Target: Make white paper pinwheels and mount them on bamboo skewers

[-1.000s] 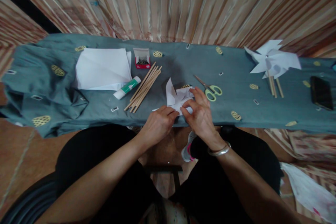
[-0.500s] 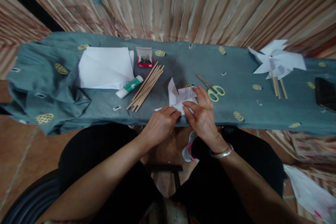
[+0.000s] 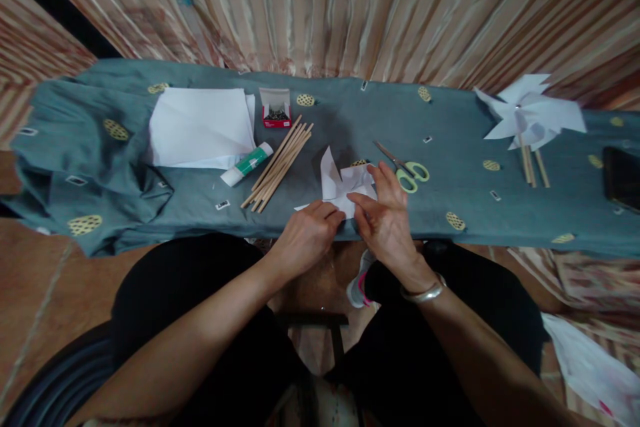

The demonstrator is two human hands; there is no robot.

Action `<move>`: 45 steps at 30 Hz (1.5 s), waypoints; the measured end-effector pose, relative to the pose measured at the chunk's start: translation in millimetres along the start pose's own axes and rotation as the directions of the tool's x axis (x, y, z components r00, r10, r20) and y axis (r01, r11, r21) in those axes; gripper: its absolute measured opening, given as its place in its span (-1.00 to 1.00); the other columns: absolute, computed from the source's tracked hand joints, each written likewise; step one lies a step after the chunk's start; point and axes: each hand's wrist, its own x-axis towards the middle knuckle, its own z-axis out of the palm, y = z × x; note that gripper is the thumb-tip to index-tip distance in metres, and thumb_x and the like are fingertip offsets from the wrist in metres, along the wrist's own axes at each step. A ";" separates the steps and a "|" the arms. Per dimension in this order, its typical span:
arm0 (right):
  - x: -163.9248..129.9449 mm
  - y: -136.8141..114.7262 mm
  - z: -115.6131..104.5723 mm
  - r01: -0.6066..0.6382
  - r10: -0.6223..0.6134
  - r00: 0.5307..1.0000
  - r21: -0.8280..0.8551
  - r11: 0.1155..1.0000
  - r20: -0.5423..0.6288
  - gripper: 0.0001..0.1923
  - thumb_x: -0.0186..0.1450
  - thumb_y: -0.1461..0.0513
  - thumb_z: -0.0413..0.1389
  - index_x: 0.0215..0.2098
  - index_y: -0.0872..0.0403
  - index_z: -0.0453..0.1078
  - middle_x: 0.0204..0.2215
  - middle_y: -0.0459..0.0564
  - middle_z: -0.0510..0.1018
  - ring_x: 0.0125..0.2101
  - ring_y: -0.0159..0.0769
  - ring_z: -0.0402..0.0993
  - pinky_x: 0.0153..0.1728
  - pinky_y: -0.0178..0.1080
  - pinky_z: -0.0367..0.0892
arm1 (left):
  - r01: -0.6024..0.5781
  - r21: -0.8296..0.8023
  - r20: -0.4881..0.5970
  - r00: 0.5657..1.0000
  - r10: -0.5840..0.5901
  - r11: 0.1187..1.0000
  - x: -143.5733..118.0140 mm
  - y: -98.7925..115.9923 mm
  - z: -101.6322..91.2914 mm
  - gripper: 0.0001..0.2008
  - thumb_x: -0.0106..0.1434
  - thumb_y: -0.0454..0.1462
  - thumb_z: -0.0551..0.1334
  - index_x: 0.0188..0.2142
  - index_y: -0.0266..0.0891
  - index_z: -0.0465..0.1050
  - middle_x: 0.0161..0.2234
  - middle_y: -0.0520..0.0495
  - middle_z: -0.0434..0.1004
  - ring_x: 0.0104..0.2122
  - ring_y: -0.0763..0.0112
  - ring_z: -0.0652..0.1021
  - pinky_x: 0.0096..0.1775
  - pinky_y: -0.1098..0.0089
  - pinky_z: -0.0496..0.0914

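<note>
A white paper pinwheel [image 3: 329,179], cut with partly folded blades, lies at the table's near edge between my hands. My left hand [image 3: 309,232] is closed, its fingertips pinching the paper's lower left edge. From the right, my right hand [image 3: 387,220] grips the paper, thumb and fingers bent over its right side and centre; its palm hides part of that side. Just beyond the right hand lie scissors [image 3: 407,173] with light green handles. Several thin wooden sticks [image 3: 280,163] form a bundle left of the paper.
A paper stack [image 3: 200,127], a glue stick [image 3: 247,165] and a red box of small metal pins [image 3: 276,109] sit on the left. Finished-looking pinwheels [image 3: 535,113] on sticks lie at right, near a dark phone [image 3: 621,177]. A striped curtain [image 3: 320,7] hangs behind the table.
Hardly anything differs. My right hand's fingers have shifted very slightly on the paper, and the left hand keeps its pinch.
</note>
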 end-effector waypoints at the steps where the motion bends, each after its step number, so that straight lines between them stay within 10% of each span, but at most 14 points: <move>1: 0.2 -0.2 0.0 0.002 -0.002 1.000 -0.004 1.000 0.008 -0.73 0.32 0.30 -0.03 -0.13 0.02 0.49 0.32 -0.01 0.12 0.32 0.01 -0.06 0.16 0.11 0.14 | 0.002 -0.002 0.002 1.000 -0.002 1.000 0.0 0.0 -0.1 -0.83 0.29 -0.40 0.14 -0.17 -0.34 0.47 -0.26 -0.12 0.54 -0.24 0.26 0.53 -0.21 0.30 0.47; 30: 0.3 -2.9 5.8 0.081 -0.067 0.983 -0.071 0.994 0.172 -0.67 0.32 0.38 -0.12 -0.05 0.16 0.40 0.29 0.25 0.13 0.36 0.00 -0.23 0.19 0.09 0.00 | 0.106 -0.118 -0.064 0.991 -0.114 0.987 2.7 -5.1 -14.0 -0.78 0.33 -0.28 0.13 -0.11 -0.28 0.48 -0.23 -0.13 0.55 -0.21 0.30 0.56 -0.17 0.33 0.46; 45: 4.4 -7.3 8.5 0.096 -0.088 0.978 -0.036 0.995 0.188 -0.64 0.29 0.43 -0.14 -0.09 0.24 0.44 0.27 0.33 0.20 0.35 0.05 -0.16 0.19 0.08 -0.01 | 0.267 -0.554 -0.306 0.816 -0.491 0.789 -54.9 17.1 -34.7 -0.80 0.27 -0.28 0.16 -0.25 -0.26 0.57 -0.31 -0.10 0.63 -0.30 0.36 0.59 -0.21 0.35 0.48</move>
